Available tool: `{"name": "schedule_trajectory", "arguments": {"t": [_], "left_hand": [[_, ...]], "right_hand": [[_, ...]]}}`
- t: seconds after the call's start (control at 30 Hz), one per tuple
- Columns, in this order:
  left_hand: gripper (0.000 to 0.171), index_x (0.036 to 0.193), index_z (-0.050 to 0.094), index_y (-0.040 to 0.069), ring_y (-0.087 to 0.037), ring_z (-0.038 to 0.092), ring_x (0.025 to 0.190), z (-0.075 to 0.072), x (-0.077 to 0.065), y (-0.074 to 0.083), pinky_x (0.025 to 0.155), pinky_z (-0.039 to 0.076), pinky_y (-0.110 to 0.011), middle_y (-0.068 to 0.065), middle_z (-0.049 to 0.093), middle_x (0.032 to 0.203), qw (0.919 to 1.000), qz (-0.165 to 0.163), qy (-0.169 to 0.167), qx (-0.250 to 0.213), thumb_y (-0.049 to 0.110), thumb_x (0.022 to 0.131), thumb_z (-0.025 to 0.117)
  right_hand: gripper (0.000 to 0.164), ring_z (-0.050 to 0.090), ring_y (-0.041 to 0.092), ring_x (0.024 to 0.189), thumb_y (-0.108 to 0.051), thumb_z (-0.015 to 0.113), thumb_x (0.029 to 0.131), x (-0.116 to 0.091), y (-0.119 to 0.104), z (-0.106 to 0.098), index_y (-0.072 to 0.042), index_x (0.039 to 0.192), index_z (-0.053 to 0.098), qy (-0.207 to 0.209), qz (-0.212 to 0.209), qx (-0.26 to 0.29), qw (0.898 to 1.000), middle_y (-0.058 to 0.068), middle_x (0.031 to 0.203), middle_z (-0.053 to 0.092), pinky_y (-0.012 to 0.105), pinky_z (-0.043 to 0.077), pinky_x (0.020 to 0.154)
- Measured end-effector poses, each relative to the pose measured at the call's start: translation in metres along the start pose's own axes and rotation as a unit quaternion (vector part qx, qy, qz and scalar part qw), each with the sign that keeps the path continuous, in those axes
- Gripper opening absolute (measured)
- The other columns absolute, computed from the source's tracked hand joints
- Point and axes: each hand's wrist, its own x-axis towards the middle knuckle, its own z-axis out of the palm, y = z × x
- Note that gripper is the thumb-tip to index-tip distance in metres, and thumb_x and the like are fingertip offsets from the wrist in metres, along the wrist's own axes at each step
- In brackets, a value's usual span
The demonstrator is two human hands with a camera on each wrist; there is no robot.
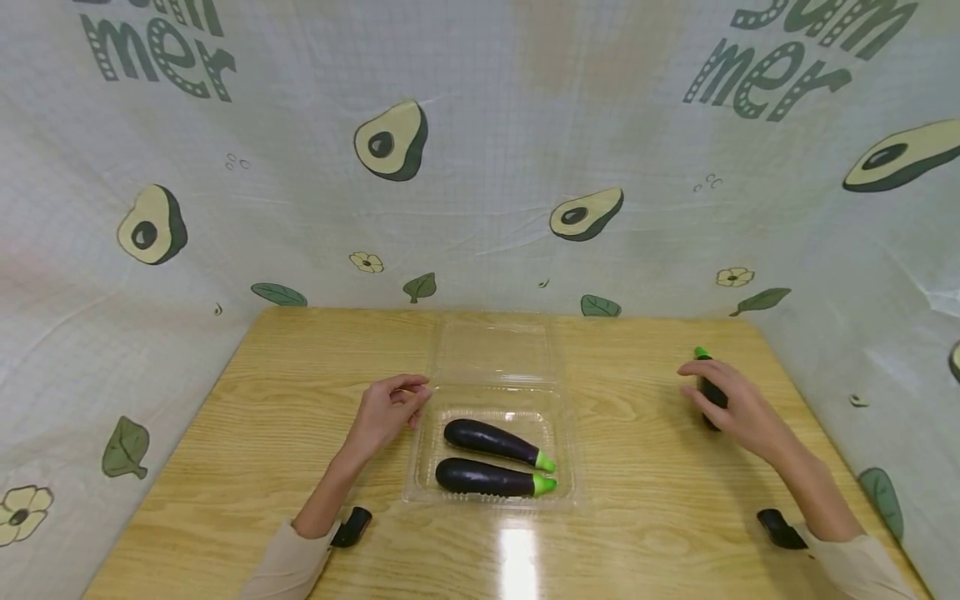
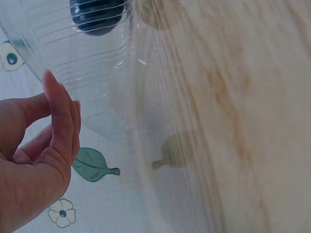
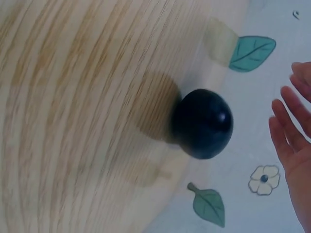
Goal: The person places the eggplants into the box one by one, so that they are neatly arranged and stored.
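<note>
My left hand (image 1: 386, 414) is beside the left side of a clear plastic clamshell box (image 1: 566, 433), its loosely bent fingertips right at the rim near the hinge. In the left wrist view, the index fingertip (image 2: 47, 76) overlaps the box's edge. Two dark eggplants lie side by side in the box, an upper eggplant (image 1: 487, 438) and a lower eggplant (image 1: 483, 477), green stems to the right. Over at the right, my right hand (image 1: 738, 408) hovers above a third eggplant (image 1: 711, 392), thumb and fingers spread apart. That eggplant's round end (image 3: 204, 124) shows in the right wrist view.
The box's lid (image 1: 491, 348) is folded back flat toward the far edge of the wooden table (image 1: 637, 517). A cloth (image 1: 480, 183) printed with avocados and leaves hangs behind the table and along both sides.
</note>
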Motion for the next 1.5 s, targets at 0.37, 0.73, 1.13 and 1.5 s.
{"name": "schedule_trajectory", "arguments": {"t": [0.37, 0.73, 1.13, 1.5], "left_hand": [[0.029, 0.124, 0.064, -0.016, -0.025, 0.062, 0.059, -0.001, -0.005, 0.009, 0.054, 0.056, -0.037, -0.026, 0.067, 0.103, 1.0, 0.0, -0.004, -0.003, 0.0, 0.1, 0.065], [0.033, 0.126, 0.066, -0.009, -0.021, 0.062, 0.06, -0.001, 0.001, -0.01, 0.053, 0.055, -0.034, -0.019, 0.069, 0.105, 1.0, 0.005, -0.001, -0.007, 0.01, 0.1, 0.07], [0.027, 0.123, 0.065, -0.014, -0.03, 0.063, 0.061, -0.001, -0.004, 0.007, 0.056, 0.057, -0.039, -0.025, 0.067, 0.101, 1.0, 0.0, -0.002, 0.0, -0.001, 0.099, 0.066], [0.03, 0.125, 0.066, -0.011, -0.023, 0.062, 0.06, -0.002, -0.001, -0.004, 0.055, 0.057, -0.038, -0.021, 0.069, 0.103, 0.9999, 0.006, -0.001, -0.009, 0.005, 0.099, 0.069]], "right_hand": [[0.04, 0.054, 0.035, 0.108, 0.012, 0.078, 0.083, -0.016, 0.018, -0.009, 0.003, 0.121, 0.067, 0.0, 0.027, -0.031, 0.999, 0.021, 0.12, 0.063, 0.002, 0.027, 0.097], [0.04, 0.053, 0.051, 0.113, 0.018, 0.065, 0.089, -0.029, 0.032, -0.013, 0.009, 0.128, 0.061, -0.065, 0.029, -0.033, 0.997, 0.032, 0.129, 0.055, 0.013, 0.033, 0.091], [0.049, 0.058, 0.047, 0.102, 0.028, 0.065, 0.077, -0.028, 0.034, -0.017, 0.009, 0.122, 0.063, -0.109, 0.012, -0.051, 0.993, 0.033, 0.128, 0.052, 0.028, 0.042, 0.067], [0.072, 0.049, 0.051, 0.114, 0.026, 0.082, 0.062, -0.03, 0.038, -0.012, 0.003, 0.125, 0.06, -0.11, -0.022, -0.056, 0.992, 0.03, 0.13, 0.052, 0.055, 0.045, 0.095]]}}
